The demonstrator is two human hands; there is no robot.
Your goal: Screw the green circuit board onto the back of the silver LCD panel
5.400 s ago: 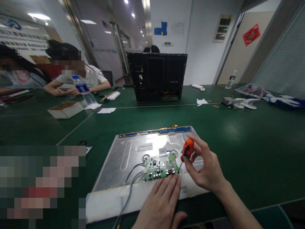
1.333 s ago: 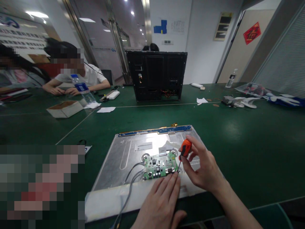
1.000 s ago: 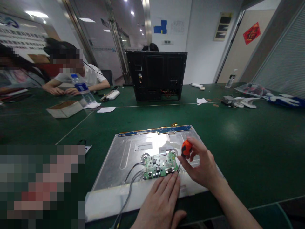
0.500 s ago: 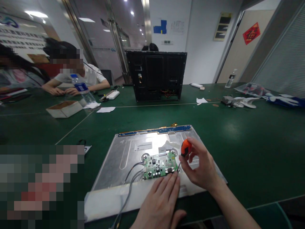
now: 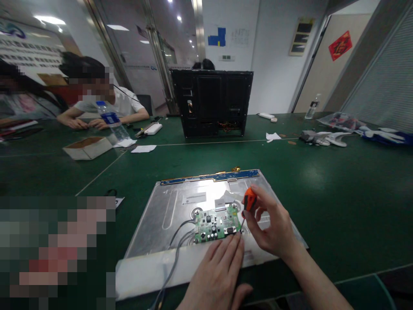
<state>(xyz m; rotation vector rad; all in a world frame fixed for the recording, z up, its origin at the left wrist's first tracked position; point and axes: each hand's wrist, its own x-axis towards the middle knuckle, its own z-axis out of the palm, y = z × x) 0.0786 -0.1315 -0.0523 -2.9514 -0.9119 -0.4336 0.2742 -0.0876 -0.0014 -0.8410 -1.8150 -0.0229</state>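
Head view: a green board (image 5: 217, 224) sits on the near half of a metal panel (image 5: 167, 215) lying on the tabletop (image 5: 322, 181). Right hand (image 5: 274, 228) pinches an orange screwdriver (image 5: 249, 201), tip at the board's right corner. Left hand (image 5: 219, 271) lies flat, fingers spread, at the board's near edge. Seemingly a screw is being turned; next calls for steady, upright twisting.

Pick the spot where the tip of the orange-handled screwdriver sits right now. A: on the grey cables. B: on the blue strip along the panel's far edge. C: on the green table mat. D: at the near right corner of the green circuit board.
D: the right hand holds the screwdriver with its tip down at the near right corner of the green circuit board.
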